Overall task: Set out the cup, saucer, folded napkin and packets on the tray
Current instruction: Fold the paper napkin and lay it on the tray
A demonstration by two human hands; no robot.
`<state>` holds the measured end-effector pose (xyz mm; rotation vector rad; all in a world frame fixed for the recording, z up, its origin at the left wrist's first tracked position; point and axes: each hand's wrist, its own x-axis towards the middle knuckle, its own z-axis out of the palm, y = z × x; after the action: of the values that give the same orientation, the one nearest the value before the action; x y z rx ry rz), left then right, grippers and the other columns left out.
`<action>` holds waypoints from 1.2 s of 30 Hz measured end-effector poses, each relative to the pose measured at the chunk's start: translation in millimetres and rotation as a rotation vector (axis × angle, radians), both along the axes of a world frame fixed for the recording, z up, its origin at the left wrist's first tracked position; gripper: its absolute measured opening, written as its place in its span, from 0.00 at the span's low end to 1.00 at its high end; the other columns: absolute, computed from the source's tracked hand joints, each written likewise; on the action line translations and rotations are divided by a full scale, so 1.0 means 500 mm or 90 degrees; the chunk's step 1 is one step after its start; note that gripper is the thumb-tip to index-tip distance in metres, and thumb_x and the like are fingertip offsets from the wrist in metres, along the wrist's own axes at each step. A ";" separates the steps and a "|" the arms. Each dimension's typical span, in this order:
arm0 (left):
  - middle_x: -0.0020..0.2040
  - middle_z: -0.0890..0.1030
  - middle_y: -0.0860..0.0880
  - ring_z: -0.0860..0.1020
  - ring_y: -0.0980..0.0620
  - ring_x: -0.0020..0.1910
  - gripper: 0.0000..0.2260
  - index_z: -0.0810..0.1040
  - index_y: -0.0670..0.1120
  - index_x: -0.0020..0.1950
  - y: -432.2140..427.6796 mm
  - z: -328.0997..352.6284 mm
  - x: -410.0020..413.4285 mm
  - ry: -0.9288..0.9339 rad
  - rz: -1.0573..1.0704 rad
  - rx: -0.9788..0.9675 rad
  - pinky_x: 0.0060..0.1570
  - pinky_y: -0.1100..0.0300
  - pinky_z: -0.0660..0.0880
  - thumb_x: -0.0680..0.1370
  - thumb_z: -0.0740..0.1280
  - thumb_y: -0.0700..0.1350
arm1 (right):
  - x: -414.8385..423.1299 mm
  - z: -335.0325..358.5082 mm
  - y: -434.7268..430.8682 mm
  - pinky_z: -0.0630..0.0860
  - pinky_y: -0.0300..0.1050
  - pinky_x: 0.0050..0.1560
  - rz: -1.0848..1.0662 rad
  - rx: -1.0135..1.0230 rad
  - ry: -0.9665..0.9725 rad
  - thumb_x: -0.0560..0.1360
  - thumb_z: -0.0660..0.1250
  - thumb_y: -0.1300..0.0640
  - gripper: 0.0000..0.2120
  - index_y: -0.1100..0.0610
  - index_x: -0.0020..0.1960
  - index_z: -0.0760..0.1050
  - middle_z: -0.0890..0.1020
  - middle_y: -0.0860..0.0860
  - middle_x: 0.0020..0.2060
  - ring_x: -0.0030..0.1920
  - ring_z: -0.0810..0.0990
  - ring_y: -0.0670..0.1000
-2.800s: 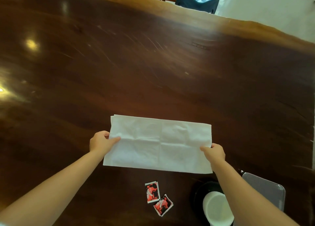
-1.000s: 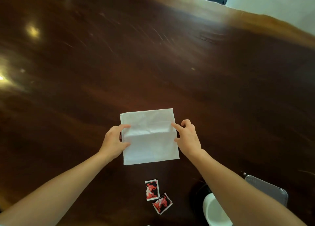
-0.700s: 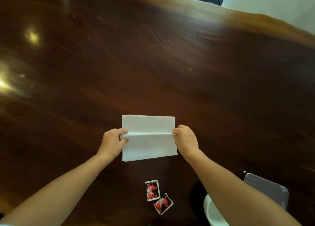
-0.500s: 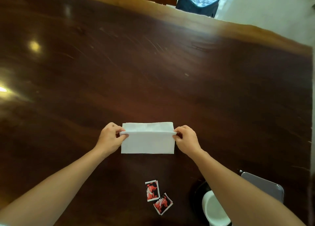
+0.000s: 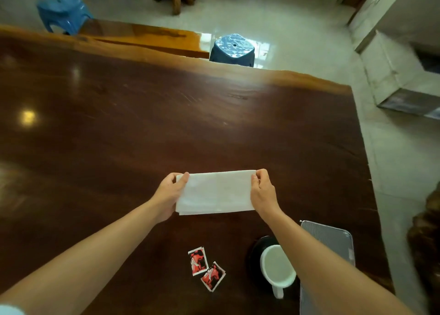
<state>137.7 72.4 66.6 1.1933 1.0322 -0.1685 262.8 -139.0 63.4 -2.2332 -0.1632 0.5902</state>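
Observation:
A white napkin [image 5: 215, 192], folded into a narrow strip, lies on the dark wooden table. My left hand [image 5: 169, 192] pinches its left end and my right hand [image 5: 263, 192] pinches its right end. Nearer to me, two red-and-black packets [image 5: 206, 268] lie side by side on the table. To their right a white cup [image 5: 276, 268] stands on a dark saucer [image 5: 256, 250]. My right forearm hides part of the silver tray [image 5: 332, 236] at the right.
The table's far edge [image 5: 238, 68] and right edge [image 5: 359, 153] are in view. Two blue stools [image 5: 232, 49] stand on the pale floor beyond the table, and a wooden bench sits between them.
The napkin went from a long sheet to a square, then to a narrow strip folded over again. My head tilted up, so the room beyond the table now shows.

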 end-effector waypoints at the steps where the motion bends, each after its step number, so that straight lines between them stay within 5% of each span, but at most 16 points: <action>1: 0.56 0.82 0.43 0.83 0.44 0.53 0.11 0.76 0.47 0.58 -0.015 0.011 0.002 -0.002 0.011 -0.080 0.45 0.49 0.82 0.80 0.66 0.52 | -0.005 0.007 -0.016 0.76 0.36 0.34 -0.013 0.009 0.003 0.85 0.51 0.51 0.08 0.53 0.58 0.65 0.75 0.49 0.47 0.43 0.78 0.47; 6: 0.60 0.84 0.42 0.83 0.41 0.58 0.17 0.77 0.44 0.65 -0.083 0.037 0.000 -0.024 -0.025 -0.246 0.58 0.44 0.79 0.77 0.71 0.46 | -0.024 0.047 -0.092 0.81 0.39 0.36 -0.042 0.072 0.014 0.83 0.59 0.51 0.07 0.49 0.59 0.64 0.76 0.47 0.49 0.45 0.79 0.47; 13: 0.64 0.80 0.42 0.80 0.41 0.62 0.15 0.73 0.44 0.71 -0.250 0.091 0.032 -0.083 -0.118 -0.093 0.61 0.41 0.77 0.84 0.60 0.40 | -0.047 0.086 -0.174 0.73 0.31 0.34 0.026 0.084 -0.107 0.81 0.63 0.54 0.04 0.51 0.56 0.71 0.78 0.47 0.47 0.42 0.78 0.43; 22: 0.57 0.83 0.40 0.82 0.45 0.51 0.16 0.76 0.46 0.67 -0.522 0.126 0.074 -0.184 -0.012 -0.163 0.39 0.54 0.80 0.85 0.54 0.42 | -0.073 0.114 -0.308 0.73 0.36 0.46 0.153 0.107 -0.304 0.80 0.64 0.56 0.12 0.56 0.62 0.79 0.79 0.51 0.53 0.47 0.77 0.46; 26: 0.53 0.84 0.40 0.85 0.44 0.49 0.21 0.77 0.40 0.66 -0.584 0.127 0.096 -0.194 0.046 -0.287 0.42 0.52 0.83 0.84 0.57 0.54 | -0.058 0.113 -0.378 0.79 0.47 0.47 0.210 0.106 -0.323 0.80 0.63 0.54 0.12 0.58 0.57 0.81 0.79 0.52 0.50 0.46 0.79 0.50; 29: 0.50 0.84 0.40 0.85 0.45 0.44 0.22 0.74 0.38 0.69 -0.623 0.116 0.114 -0.183 0.046 -0.238 0.37 0.54 0.83 0.82 0.62 0.52 | -0.041 0.116 -0.433 0.78 0.40 0.50 0.270 0.150 -0.258 0.77 0.66 0.61 0.11 0.60 0.55 0.84 0.84 0.52 0.50 0.46 0.80 0.47; 32: 0.54 0.84 0.40 0.85 0.44 0.46 0.20 0.72 0.40 0.71 -0.647 0.101 0.131 -0.164 0.049 -0.217 0.40 0.51 0.83 0.83 0.61 0.49 | -0.006 0.129 -0.496 0.77 0.40 0.45 0.143 0.189 -0.202 0.76 0.69 0.63 0.10 0.58 0.54 0.85 0.85 0.49 0.44 0.38 0.80 0.43; 34: 0.57 0.84 0.41 0.85 0.42 0.49 0.18 0.73 0.43 0.70 -0.656 0.096 0.139 -0.140 0.031 -0.245 0.44 0.48 0.83 0.83 0.60 0.49 | 0.030 0.129 -0.540 0.79 0.44 0.48 0.017 0.155 -0.165 0.77 0.69 0.57 0.14 0.54 0.62 0.80 0.81 0.47 0.49 0.44 0.79 0.45; 36: 0.58 0.84 0.41 0.84 0.41 0.53 0.17 0.73 0.45 0.69 -0.668 0.094 0.144 -0.117 -0.008 -0.282 0.48 0.46 0.82 0.84 0.59 0.50 | 0.054 0.128 -0.578 0.81 0.50 0.54 -0.048 0.121 0.052 0.78 0.67 0.47 0.23 0.51 0.71 0.70 0.76 0.47 0.56 0.54 0.78 0.48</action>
<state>209.5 -261.4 113.8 0.7952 0.7745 -0.2756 289.9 -428.2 127.3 -2.0185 -0.0893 0.5994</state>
